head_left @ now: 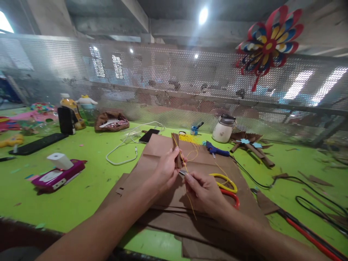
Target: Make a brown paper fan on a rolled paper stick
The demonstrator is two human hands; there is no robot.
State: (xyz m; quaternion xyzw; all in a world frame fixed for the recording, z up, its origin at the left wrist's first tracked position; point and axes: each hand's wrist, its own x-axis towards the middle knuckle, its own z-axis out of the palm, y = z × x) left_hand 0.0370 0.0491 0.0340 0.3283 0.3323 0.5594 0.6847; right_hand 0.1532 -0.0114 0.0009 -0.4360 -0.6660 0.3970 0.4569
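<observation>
My left hand [170, 165] is closed around a narrow bundle of pleated brown paper [176, 139], holding it upright above the stacked brown paper sheets. A thin yellow string [192, 208] runs along the bundle, across to my right hand and down beyond it. My right hand [202, 186] pinches the string between thumb and fingers, just right of the bundle. At those fingertips shows a small silver metal tip [183, 173]; I cannot tell what it belongs to. Scissors with one yellow and one red handle loop [231, 185] lie right beside my right hand, their blades hidden.
Brown paper sheets [154, 146] cover the green table's middle. To the right are a blue glue gun [217, 149] with its black cord, a white jug [223, 128] and paper scraps. Leftward lie a white cable [119, 163], a phone [149, 135] and a purple box [58, 177].
</observation>
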